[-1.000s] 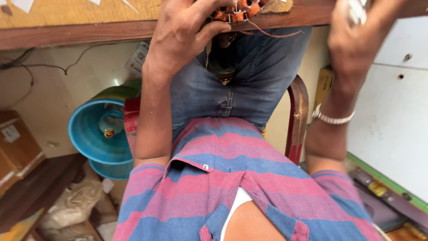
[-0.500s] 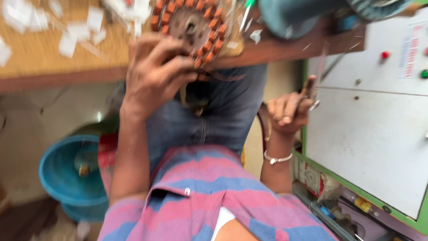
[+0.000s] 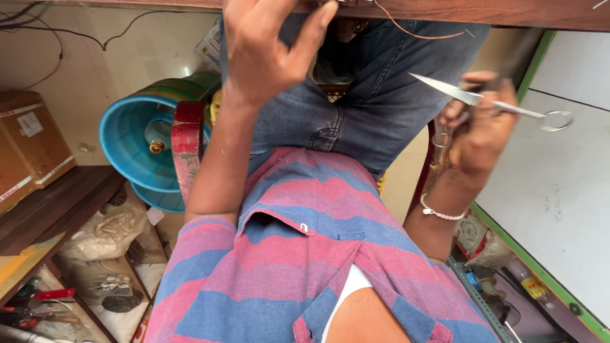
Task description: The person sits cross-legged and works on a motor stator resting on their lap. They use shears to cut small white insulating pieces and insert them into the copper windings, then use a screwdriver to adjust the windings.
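My left hand (image 3: pixel 267 51) reaches up to the wooden table edge (image 3: pixel 508 16). Its fingers and thumb close on a copper-wound coil (image 3: pixel 346 4), almost wholly cut off by the top of the view. A thin copper wire (image 3: pixel 413 32) trails from there over my jeans. My right hand (image 3: pixel 483 127), with a silver bracelet on the wrist, is lower and to the right beside my thigh. It grips metal scissors (image 3: pixel 473 96), blades pointing left and one ring handle sticking out to the right.
A blue plastic tub (image 3: pixel 136 146) lies on its side at my left, behind the red chair frame (image 3: pixel 187 146). A cardboard box (image 3: pixel 25 146) sits on wooden shelving with tools below. A white panel with a green edge (image 3: pixel 559 190) stands close at my right.
The view has tilted down, so the coil on the table has slid out of sight. My right hand has come down from the table edge and now holds the scissors beside my thigh.
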